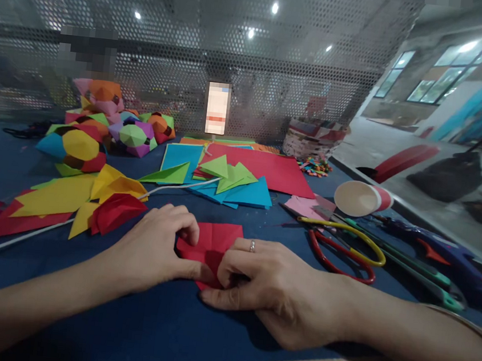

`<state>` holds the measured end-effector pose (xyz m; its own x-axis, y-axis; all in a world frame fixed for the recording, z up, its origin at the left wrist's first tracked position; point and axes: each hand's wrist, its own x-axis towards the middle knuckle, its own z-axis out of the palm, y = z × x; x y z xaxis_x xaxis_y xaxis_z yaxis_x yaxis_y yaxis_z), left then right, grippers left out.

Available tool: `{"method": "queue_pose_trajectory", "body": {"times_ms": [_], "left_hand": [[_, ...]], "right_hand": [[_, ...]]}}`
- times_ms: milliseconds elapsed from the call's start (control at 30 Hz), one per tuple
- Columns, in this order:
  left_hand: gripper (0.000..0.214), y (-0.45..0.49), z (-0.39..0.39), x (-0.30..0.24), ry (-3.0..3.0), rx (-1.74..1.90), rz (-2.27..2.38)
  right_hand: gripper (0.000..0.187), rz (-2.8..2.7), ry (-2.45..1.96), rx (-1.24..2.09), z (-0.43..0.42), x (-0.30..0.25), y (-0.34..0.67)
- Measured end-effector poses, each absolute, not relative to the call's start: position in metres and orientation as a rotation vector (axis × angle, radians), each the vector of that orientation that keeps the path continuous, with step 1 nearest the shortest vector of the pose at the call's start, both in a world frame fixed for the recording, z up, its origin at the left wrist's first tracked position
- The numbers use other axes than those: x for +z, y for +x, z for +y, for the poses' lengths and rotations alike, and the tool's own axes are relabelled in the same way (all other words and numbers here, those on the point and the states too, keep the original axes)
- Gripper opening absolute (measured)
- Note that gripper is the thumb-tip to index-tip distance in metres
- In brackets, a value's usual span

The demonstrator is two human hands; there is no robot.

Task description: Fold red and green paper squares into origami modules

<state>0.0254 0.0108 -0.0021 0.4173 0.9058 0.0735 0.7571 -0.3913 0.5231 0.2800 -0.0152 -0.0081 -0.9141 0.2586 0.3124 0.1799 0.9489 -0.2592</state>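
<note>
A red sheet of paper (213,238), partly folded, lies on the blue table cover (143,325) right in front of me. My left hand (154,249) presses on its left edge with curled fingers and the thumb laid along the fold. My right hand (264,286), with a ring on one finger, pinches the paper's lower right part between thumb and fingers. Both hands touch the same sheet and nearly meet over it.
Folded red and yellow papers (92,199) lie at the left, coloured paper balls (100,131) behind them. Flat blue, green and red sheets (233,174) are in the middle. Scissors (346,249), a tipped paper cup (362,198) and a glue gun (440,253) lie at the right. A perforated screen stands behind.
</note>
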Motion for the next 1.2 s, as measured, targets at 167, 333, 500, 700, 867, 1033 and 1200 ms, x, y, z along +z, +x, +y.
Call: {"method": "queue_pose_trajectory", "body": {"times_ms": [167,333,500,700,867,1033,1200], "left_hand": [[0.059,0.022,0.017,-0.006,2.301,0.46,1.468],[0.058,0.014,0.023,-0.008,2.346,0.468,1.476],[0.071,-0.002,0.034,-0.006,2.436,0.54,1.445],[0.05,-0.013,0.025,-0.012,2.649,0.762,1.239],[0.041,-0.006,-0.004,-0.025,2.912,0.854,0.733],[0.057,0.0,-0.018,-0.02,3.097,0.853,0.515],[0.035,0.003,-0.027,-0.013,3.148,0.954,0.656]], "right_hand": [[0.051,-2.774,-0.341,0.314,-0.016,-0.008,0.279],[0.05,-2.763,-0.317,0.303,-0.015,-0.011,0.28],[0.052,-2.775,-0.338,0.324,-0.016,-0.008,0.281],[0.052,-2.752,-0.324,0.302,-0.015,-0.01,0.279],[0.051,-2.685,-0.252,0.309,-0.012,-0.012,0.28],[0.051,-2.418,-0.547,0.175,0.004,-0.01,0.288],[0.062,-2.475,-0.703,0.289,0.021,-0.014,0.292]]}}
